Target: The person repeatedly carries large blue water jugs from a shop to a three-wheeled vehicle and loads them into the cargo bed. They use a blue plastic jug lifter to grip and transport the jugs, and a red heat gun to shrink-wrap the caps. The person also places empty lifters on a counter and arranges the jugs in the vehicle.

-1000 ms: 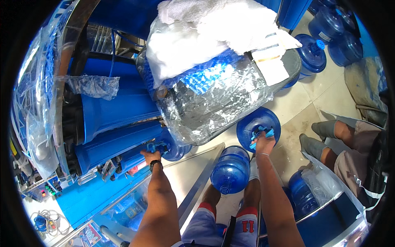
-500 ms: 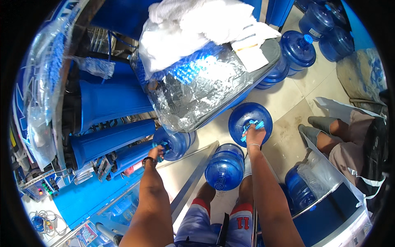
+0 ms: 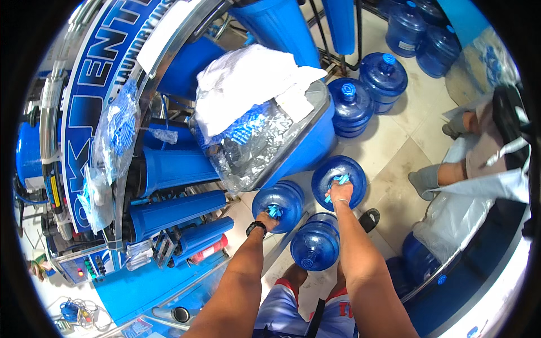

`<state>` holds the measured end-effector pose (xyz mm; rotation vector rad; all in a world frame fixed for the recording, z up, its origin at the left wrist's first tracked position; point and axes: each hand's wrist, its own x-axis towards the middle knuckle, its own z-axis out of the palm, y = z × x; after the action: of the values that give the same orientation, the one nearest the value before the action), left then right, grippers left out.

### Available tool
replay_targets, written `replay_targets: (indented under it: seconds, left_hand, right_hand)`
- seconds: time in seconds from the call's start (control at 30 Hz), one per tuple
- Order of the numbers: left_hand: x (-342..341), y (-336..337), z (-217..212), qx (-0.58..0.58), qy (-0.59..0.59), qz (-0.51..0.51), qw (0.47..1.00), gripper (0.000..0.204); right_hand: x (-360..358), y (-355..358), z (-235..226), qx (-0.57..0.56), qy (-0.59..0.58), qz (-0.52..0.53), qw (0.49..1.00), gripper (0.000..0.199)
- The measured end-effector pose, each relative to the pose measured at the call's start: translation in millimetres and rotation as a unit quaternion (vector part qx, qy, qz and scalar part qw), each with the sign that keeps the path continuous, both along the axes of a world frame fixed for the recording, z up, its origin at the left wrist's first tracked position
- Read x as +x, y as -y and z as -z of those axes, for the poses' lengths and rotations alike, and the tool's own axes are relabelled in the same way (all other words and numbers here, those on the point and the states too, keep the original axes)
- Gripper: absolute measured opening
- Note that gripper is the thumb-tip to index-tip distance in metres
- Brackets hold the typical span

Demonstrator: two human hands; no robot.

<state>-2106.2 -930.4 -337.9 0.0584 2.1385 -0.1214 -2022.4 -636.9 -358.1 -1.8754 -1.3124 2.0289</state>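
My left hand (image 3: pixel 267 221) is closed on a light-blue carrying handle (image 3: pixel 274 211) at the neck of a big blue water jug (image 3: pixel 289 201). With my right hand (image 3: pixel 341 193) I grip a similar handle (image 3: pixel 340 179) on a second blue water jug (image 3: pixel 337 166), just to the right and slightly farther off. Both jugs look upright, seen from above; whether their bases touch the floor I cannot tell. A third blue jug (image 3: pixel 315 242) stands between my forearms, close to my legs, and neither hand touches it.
A large blue bin (image 3: pixel 307 141) topped with clear plastic and white cloth (image 3: pixel 248 79) stands beyond the jugs. Blue filter housings (image 3: pixel 180 163) line the left. More jugs (image 3: pixel 384 79) stand at the back right. Another person's legs and grey shoes (image 3: pixel 425 181) are at the right, near a black slipper (image 3: pixel 369 219).
My left hand has brought its jug rightward, closer to the right-hand jug. Both hands keep their grip. The view has shifted, and the other person's feet are now farther apart.
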Motion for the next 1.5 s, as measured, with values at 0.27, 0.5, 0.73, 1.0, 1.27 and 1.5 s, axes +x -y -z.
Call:
replay_targets:
  seconds: [0.27, 0.5, 0.73, 1.0, 1.27, 1.5]
  left_hand:
    - [35, -110, -7, 0.063, 0.004, 0.265, 0.962, 0.033]
    - [38, -107, -6, 0.032, 0.015, 0.231, 0.972, 0.041]
    - [-9, -82, -6, -0.048, 0.021, 0.201, 0.978, 0.056]
    - [16, -112, 2, 0.139, -0.044, 0.009, 0.989, 0.035]
    - [67, -146, 29, 0.317, 0.023, -0.442, 0.839, 0.009]
    - [115, -209, 28, 0.409, 0.055, -0.748, 0.520, 0.020]
  right_hand:
    - [111, -41, 18, -0.032, -0.120, 0.158, 0.980, 0.004]
    - [209, -34, 6, -0.029, -0.090, 0.316, 0.944, 0.015]
    - [204, -114, 7, 0.131, 0.120, 0.047, 0.983, 0.026]
    - [117, -103, -1, 0.286, 0.343, -0.088, 0.890, 0.029]
    - [162, -112, -4, 0.273, 0.313, -0.120, 0.902, 0.032]
    - [157, -107, 9, 0.338, 0.340, -0.083, 0.874, 0.028]
